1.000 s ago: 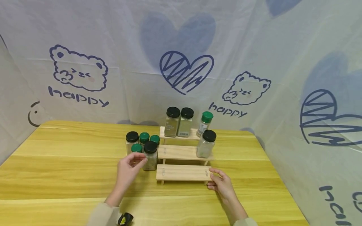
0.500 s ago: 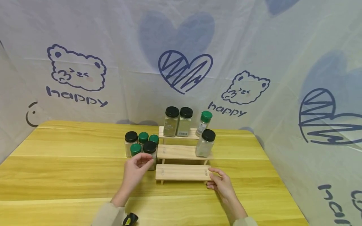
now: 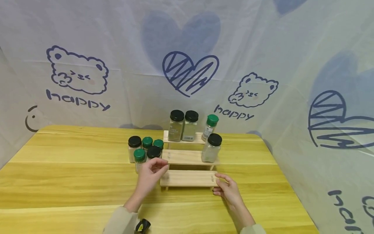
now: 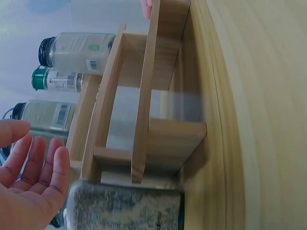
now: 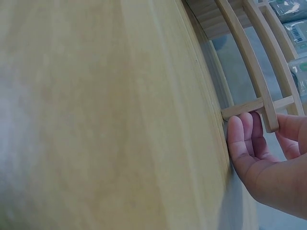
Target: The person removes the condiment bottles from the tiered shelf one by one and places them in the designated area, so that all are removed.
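Observation:
A three-step wooden spice rack (image 3: pixel 187 178) stands on the table. My right hand (image 3: pixel 230 191) grips the right end of its lowest step; in the right wrist view the fingers (image 5: pixel 247 134) lie around the board's end beside the leg. My left hand (image 3: pixel 151 174) hovers at the rack's left end, fingers loosely bent, holding nothing. Behind it, partly covered, is a black-lidded spice jar (image 3: pixel 154 152); the left wrist view shows its speckled contents (image 4: pixel 124 206). The top step bears two black-lidded jars (image 3: pixel 176 126) and a green-lidded one (image 3: pixel 210 126). One black-lidded jar (image 3: pixel 211 149) occupies the middle step's right end.
Left of the rack, several more jars cluster: a black-lidded jar (image 3: pixel 134 149) and green-lidded jars (image 3: pixel 139 156). The wooden table (image 3: pixel 73 182) ends at a printed cloth (image 3: pixel 128 65) behind and to the right.
My left hand has moved right, from beside the front black-lidded jar to the rack's left end, with nothing held. My right hand keeps its grip on the lowest step.

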Action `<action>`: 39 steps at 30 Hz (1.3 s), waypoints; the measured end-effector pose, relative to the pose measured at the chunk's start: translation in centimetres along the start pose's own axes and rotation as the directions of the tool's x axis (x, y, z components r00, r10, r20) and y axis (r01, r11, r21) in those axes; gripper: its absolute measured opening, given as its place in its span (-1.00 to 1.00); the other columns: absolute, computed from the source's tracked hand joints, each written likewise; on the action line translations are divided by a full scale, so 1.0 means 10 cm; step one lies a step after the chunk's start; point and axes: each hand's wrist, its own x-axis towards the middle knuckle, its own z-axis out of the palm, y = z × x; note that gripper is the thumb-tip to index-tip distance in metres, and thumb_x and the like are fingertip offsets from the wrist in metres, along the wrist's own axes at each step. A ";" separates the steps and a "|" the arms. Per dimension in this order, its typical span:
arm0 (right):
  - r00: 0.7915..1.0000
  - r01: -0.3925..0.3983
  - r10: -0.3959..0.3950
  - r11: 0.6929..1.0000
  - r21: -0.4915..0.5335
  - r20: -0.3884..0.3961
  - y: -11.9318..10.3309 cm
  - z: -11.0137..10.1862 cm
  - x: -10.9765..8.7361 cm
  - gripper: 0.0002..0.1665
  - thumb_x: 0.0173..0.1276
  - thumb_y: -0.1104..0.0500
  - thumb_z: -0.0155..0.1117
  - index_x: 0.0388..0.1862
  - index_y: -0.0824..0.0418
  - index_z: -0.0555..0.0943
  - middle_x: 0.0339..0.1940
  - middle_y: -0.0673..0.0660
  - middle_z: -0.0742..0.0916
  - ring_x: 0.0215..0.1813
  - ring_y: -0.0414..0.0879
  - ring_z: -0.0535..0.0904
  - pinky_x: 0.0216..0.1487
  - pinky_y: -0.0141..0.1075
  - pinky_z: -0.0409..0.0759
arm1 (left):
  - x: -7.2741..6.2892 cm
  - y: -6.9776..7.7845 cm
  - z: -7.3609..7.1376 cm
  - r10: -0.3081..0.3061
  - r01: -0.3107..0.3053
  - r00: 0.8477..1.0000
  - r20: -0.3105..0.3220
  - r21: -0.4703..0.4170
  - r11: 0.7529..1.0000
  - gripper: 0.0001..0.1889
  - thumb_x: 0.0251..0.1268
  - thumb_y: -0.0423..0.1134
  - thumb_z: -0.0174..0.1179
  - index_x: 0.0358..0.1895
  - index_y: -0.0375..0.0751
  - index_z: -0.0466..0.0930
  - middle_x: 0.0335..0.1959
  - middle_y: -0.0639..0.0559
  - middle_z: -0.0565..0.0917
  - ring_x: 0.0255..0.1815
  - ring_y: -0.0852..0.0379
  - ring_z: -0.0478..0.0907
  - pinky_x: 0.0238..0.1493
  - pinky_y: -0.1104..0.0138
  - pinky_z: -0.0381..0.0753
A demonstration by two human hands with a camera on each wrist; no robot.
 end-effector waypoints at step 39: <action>1.000 -0.014 0.014 1.000 -0.013 0.017 -0.01 -0.02 0.01 -0.66 0.33 0.39 -0.02 0.08 0.43 0.38 -0.57 0.15 0.62 -0.54 -0.11 0.55 -0.46 -0.33 0.60 | 0.39 0.10 0.69 0.045 -0.045 0.989 0.139 -0.006 0.999 -0.85 0.07 -0.39 0.24 -0.29 -0.42 0.59 -0.38 -0.12 0.62 -0.35 0.02 0.54 -0.33 0.34 0.57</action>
